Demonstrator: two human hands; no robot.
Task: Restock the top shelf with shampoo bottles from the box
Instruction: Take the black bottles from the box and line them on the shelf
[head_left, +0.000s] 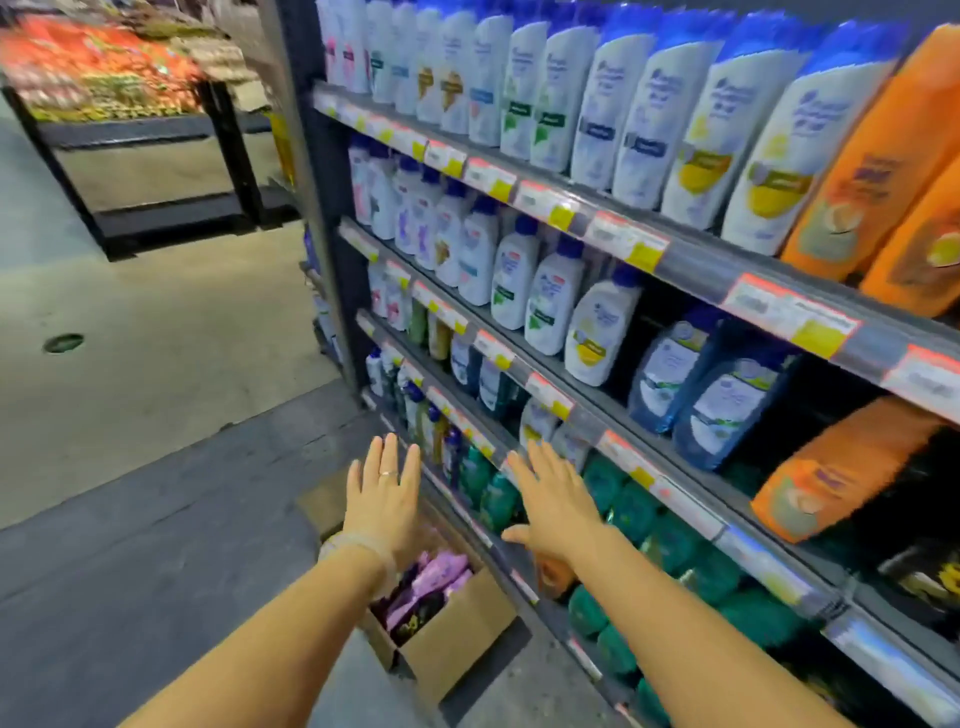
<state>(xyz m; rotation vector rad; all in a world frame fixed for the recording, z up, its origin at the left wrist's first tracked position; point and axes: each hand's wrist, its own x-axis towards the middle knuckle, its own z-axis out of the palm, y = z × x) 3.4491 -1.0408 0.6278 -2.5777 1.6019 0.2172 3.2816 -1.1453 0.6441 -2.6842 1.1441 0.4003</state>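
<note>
A cardboard box (457, 631) stands open on the floor at the foot of the shelving, and pink and purple shampoo packs (434, 579) fill it. My left hand (384, 493) is stretched out flat above the box, fingers straight, holding nothing. My right hand (550, 501) is likewise spread open just right of it, in front of the lower shelves. The top shelf (597, 205) carries a row of white bottles with blue caps (654, 109), and orange bottles (878, 171) stand at its right end.
The shelf rack runs along my right, with smaller white bottles (511, 280), dark blue refill bags (717, 395) and green bottles (623, 499) on the lower levels. A produce stand (130, 104) is at the far left. Grey floor (156, 519) spreads to the left.
</note>
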